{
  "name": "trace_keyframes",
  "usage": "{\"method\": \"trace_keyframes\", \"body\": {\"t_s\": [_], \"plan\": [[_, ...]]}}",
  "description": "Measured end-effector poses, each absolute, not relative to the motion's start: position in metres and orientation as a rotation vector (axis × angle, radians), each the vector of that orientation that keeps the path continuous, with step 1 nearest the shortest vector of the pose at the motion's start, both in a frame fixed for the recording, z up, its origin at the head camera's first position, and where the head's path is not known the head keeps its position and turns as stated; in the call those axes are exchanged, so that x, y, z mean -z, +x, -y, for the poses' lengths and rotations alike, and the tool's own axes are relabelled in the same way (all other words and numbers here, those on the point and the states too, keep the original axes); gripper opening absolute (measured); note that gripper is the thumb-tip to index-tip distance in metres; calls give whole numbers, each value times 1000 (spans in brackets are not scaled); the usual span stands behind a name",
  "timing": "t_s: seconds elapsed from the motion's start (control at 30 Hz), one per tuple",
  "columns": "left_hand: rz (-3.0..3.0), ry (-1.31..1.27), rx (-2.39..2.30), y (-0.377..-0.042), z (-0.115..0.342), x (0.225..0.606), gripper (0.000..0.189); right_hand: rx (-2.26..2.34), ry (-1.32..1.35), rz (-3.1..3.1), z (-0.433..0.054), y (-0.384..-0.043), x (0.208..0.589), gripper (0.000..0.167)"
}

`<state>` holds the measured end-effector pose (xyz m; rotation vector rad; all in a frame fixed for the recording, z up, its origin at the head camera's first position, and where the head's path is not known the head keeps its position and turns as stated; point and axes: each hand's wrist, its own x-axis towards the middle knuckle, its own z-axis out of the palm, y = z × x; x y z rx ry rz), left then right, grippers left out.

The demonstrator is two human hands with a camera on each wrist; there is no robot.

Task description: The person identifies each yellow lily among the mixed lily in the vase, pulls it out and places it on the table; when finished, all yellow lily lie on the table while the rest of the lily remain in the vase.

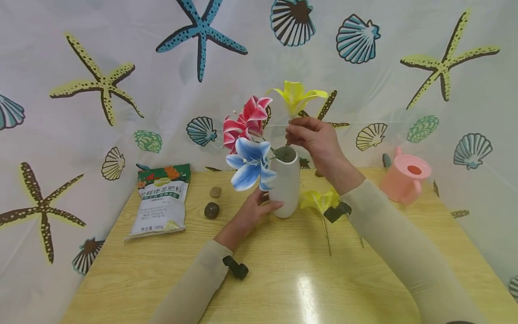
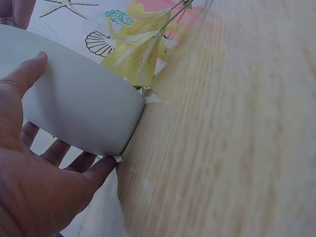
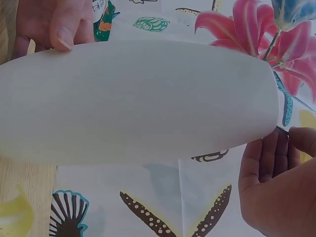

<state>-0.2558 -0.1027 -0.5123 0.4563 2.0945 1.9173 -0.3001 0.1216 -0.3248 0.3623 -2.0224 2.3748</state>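
A white vase (image 1: 284, 193) stands upright on the wooden table. My left hand (image 1: 252, 215) holds its lower part, the thumb on one side and the fingers round the other in the left wrist view. Above the vase mouth, my right hand (image 1: 317, 139) pinches the stem of a yellow artificial lily (image 1: 296, 96); the stem's lower end reaches the opening. Pink artificial lilies (image 1: 247, 123) and a blue artificial lily (image 1: 251, 164) lean out of the vase to the left. In the right wrist view, the vase wall (image 3: 143, 98) fills the middle.
Another yellow lily (image 1: 321, 200) lies right of the vase, partly behind the right forearm; a further stem (image 1: 361, 240) shows beside it. A pink watering can (image 1: 404, 177) stands at the back right. Left are a dark stone (image 1: 212, 210), a tan stone (image 1: 215, 192) and a fertilizer bag (image 1: 159, 202).
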Motion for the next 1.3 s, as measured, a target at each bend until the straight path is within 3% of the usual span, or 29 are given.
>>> {"method": "trace_keyframes", "body": {"t_s": [0.6, 1.3], "plan": [[-2066, 454, -1923, -255, 101, 512, 76, -2475, 339, 1633, -133, -303, 308, 9], [-2061, 470, -1942, -256, 102, 513, 74, -2522, 359, 1518, -193, -278, 297, 6]]}}
